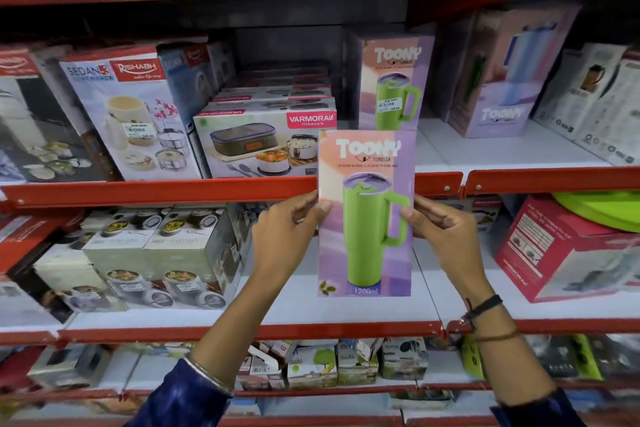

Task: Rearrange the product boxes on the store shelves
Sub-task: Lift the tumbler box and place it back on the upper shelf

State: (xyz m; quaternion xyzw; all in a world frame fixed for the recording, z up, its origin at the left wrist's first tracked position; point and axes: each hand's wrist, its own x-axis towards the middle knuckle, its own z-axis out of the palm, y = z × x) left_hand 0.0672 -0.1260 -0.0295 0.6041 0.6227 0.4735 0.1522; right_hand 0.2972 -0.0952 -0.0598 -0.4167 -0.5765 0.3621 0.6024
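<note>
Both hands pinch an upright Toony tumbler box [367, 215] between them, left hand [285, 232] on its left edge, right hand [440, 229] on its right, before the red shelf rail [156, 189].

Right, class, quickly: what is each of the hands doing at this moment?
Left hand: closed on the left edge of the Toony box.
Right hand: closed on the same box's right edge.

Before us red-edged store shelves [156, 191], Varmora lunch-box carton [263, 142] beside Rishabh Sedan tiffin box [131, 114], Toony tumbler box [393, 83] upright behind, red Varmora carton [554, 253] on our lower tier
</note>
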